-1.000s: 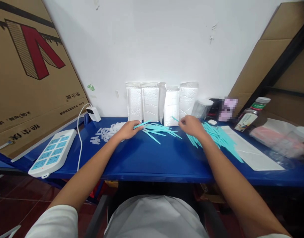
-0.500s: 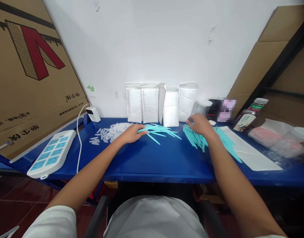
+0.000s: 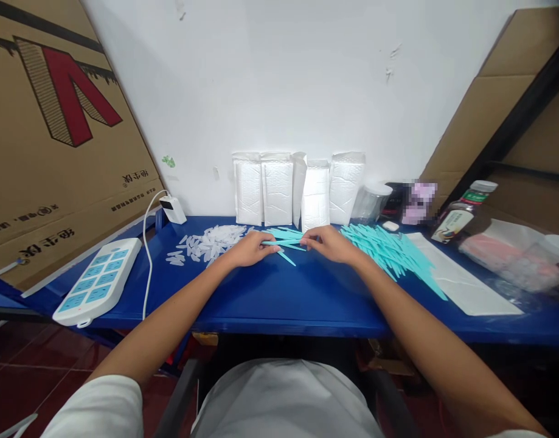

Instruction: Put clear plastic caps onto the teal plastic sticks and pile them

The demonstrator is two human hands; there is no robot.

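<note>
My left hand [image 3: 252, 248] is closed on the left ends of some thin, pointed teal sticks [image 3: 283, 242]. From the other side, my right hand [image 3: 327, 243] pinches at the right ends of these sticks. More teal sticks lie loose on the table behind and below the hands. A larger pile of teal sticks [image 3: 388, 249] spreads to the right of my right hand. Small translucent white pointed pieces [image 3: 210, 242] are heaped just left of my left hand. How many sticks each hand grips cannot be made out.
White padded envelopes [image 3: 277, 191] stand against the wall behind the blue table [image 3: 270, 298]. A power strip [image 3: 99, 283] and a white cable lie at left. To the right are a flat white envelope [image 3: 464, 277], a clear jar [image 3: 370, 204], a bottle [image 3: 464, 213] and plastic bags [image 3: 511, 252].
My right hand has moved left from the teal pile to the sticks at my left hand and now pinches their right ends. My left hand has shifted slightly right.
</note>
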